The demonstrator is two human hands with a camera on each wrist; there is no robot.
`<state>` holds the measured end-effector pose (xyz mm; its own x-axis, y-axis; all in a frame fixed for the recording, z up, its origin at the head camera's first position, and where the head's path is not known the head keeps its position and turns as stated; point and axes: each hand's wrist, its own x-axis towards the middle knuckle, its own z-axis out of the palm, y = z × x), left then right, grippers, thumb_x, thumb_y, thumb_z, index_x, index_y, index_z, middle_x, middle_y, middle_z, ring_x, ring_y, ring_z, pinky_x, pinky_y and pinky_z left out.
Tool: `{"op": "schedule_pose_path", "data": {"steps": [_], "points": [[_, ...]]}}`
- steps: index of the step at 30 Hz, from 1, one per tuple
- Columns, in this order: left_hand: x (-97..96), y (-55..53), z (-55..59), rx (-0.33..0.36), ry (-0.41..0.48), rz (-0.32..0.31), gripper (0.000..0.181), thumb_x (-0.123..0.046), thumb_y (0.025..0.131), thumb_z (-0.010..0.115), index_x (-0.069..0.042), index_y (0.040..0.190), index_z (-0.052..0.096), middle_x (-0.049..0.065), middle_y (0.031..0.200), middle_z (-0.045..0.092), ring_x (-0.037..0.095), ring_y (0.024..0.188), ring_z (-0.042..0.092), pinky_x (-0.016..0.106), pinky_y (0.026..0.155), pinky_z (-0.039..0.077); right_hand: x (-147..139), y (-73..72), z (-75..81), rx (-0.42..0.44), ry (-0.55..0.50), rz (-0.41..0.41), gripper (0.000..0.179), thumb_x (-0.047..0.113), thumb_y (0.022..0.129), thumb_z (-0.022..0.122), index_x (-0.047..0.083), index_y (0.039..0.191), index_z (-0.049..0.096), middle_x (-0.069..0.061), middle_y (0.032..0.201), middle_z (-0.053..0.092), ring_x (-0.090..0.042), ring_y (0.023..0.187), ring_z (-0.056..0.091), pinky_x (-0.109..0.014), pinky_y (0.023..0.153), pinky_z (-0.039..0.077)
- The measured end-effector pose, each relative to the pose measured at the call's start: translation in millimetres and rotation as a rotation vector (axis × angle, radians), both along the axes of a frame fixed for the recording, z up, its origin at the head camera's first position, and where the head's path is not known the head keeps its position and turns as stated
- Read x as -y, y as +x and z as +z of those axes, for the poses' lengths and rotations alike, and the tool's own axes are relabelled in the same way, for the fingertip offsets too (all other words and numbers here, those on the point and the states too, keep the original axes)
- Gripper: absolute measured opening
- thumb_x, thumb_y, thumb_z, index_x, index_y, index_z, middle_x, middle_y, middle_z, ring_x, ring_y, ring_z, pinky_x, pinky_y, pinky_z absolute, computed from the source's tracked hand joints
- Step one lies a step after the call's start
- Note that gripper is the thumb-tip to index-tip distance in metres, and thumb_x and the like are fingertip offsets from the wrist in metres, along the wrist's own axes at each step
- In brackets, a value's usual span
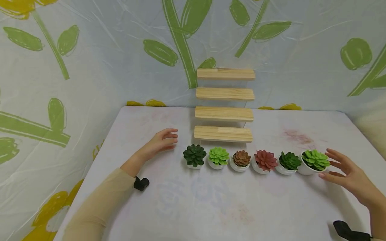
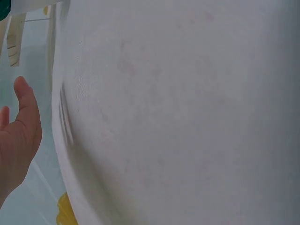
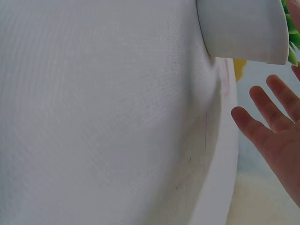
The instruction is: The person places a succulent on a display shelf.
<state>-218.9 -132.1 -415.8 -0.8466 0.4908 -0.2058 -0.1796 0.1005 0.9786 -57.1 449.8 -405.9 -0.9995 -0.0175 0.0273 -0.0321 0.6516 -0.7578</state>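
Note:
Potted succulents in white pots stand in a row across the table. From the left come a dark green succulent (image 1: 194, 155), a light green one (image 1: 218, 156) and a brown one (image 1: 241, 158). A red succulent (image 1: 265, 160), a deep green one (image 1: 290, 161) and a bright green one (image 1: 315, 159) follow. My right hand (image 1: 351, 177) is at the bright green plant, thumb and fingers spread beside its white pot (image 3: 246, 30). My left hand (image 1: 159, 144) holds nothing, its fingers loosely bent left of the dark green plant.
Behind the row rises a stepped rack with several wooden shelves (image 1: 223, 134). The white-covered table (image 1: 193, 207) backs onto a hanging cloth (image 1: 120, 50) printed with green leaves and yellow flowers. Black wrist mounts (image 1: 141, 183) are worn on both arms.

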Motion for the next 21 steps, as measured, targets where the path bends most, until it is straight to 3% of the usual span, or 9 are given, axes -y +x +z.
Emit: {"op": "schedule_pose_path", "data": {"steps": [10, 16, 21], "points": [[-30.6, -14.4, -3.0, 0.083, 0.061, 0.012, 0.055, -0.006, 0.094, 0.054, -0.004, 0.144, 0.030, 0.022, 0.141, 0.036, 0.034, 0.123, 0.043, 0.042, 0.099, 0.039, 2.6, -7.0, -5.6, 0.087, 0.015, -0.019, 0.085, 0.013, 0.088, 0.065, 0.033, 0.150, 0.011, 0.014, 0.149, 0.014, 0.014, 0.112, 0.023, -0.005, 0.067, 0.032], [-49.4, -18.4, -4.9, 0.125, 0.085, 0.033, 0.053, -0.006, 0.094, 0.055, -0.008, 0.142, 0.035, 0.018, 0.137, 0.042, 0.029, 0.117, 0.048, 0.040, 0.097, 0.041, 5.2, -10.7, -9.7, 0.069, -0.034, -0.007, 0.083, 0.008, 0.087, 0.066, 0.030, 0.150, 0.016, 0.026, 0.134, 0.025, 0.016, 0.109, 0.027, -0.003, 0.071, 0.032], [-60.4, -21.1, -5.5, 0.151, 0.097, 0.052, 0.054, -0.004, 0.093, 0.055, -0.006, 0.143, 0.034, 0.019, 0.135, 0.043, 0.024, 0.108, 0.052, 0.039, 0.096, 0.042, 6.4, -11.8, -12.2, 0.057, -0.094, 0.013, 0.078, 0.002, 0.086, 0.066, 0.029, 0.147, 0.026, 0.025, 0.126, 0.035, 0.017, 0.102, 0.036, -0.005, 0.070, 0.037]]}}
